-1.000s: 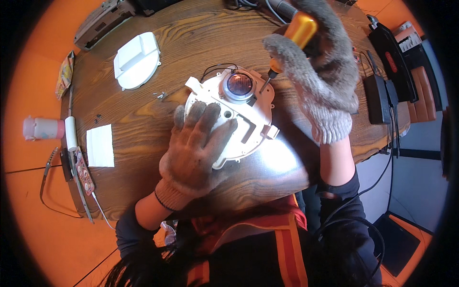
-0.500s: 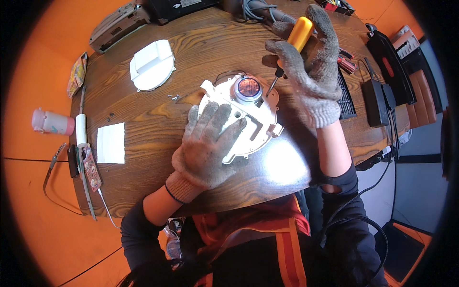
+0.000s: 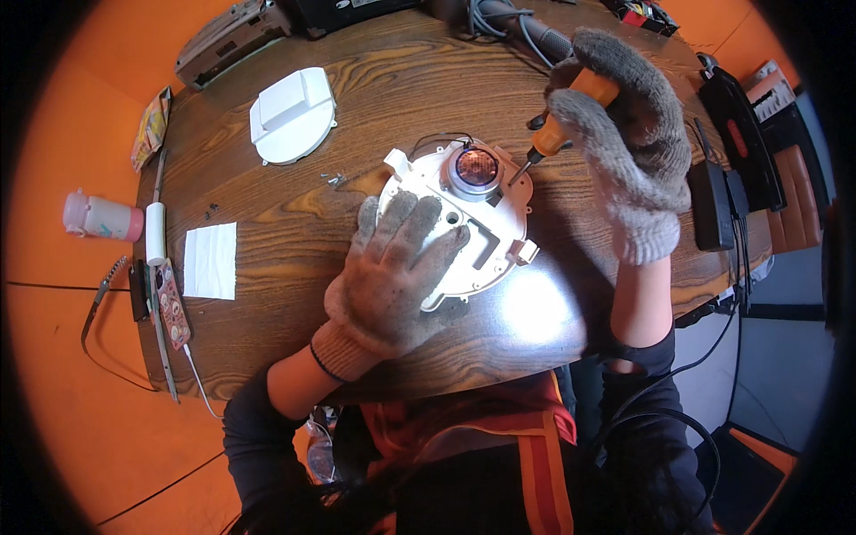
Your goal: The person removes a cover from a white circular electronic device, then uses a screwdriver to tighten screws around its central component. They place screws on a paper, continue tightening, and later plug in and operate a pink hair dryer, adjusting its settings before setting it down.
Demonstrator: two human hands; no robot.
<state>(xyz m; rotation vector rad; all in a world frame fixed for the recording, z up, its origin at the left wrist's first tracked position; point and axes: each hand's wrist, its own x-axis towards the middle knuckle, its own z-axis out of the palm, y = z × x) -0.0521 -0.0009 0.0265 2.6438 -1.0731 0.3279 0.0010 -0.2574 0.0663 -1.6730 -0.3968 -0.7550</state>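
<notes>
A round white plastic housing [image 3: 506, 218] lies on the wooden table in front of me, with a metal-rimmed round part [image 3: 476, 167] of coppery colour set in its far side. My left hand [image 3: 388, 285], in a grey knitted glove, rests with fingers spread over the housing's near left portion. In my gloved right hand [image 3: 624, 143] is an orange-handled screwdriver [image 3: 550, 138], gripped by the handle. Its shaft slants down to the left, and the tip meets the housing's far right edge beside the round part. Whether a screw sits under the tip is too small to tell.
Beyond my left hand lie a white cover [image 3: 294, 125] and several small screws [image 3: 333, 179]. A white paper sheet [image 3: 210, 260], a phone [image 3: 172, 303] and a pink-and-white bottle [image 3: 102, 217] are at the left. Black adapters [image 3: 711, 205] and a grey hose [image 3: 544, 37] edge the table.
My right hand has shifted right and wrapped further around the screwdriver handle, which now leans lower to the right. The left hand stays on the housing; the whole view has shifted slightly.
</notes>
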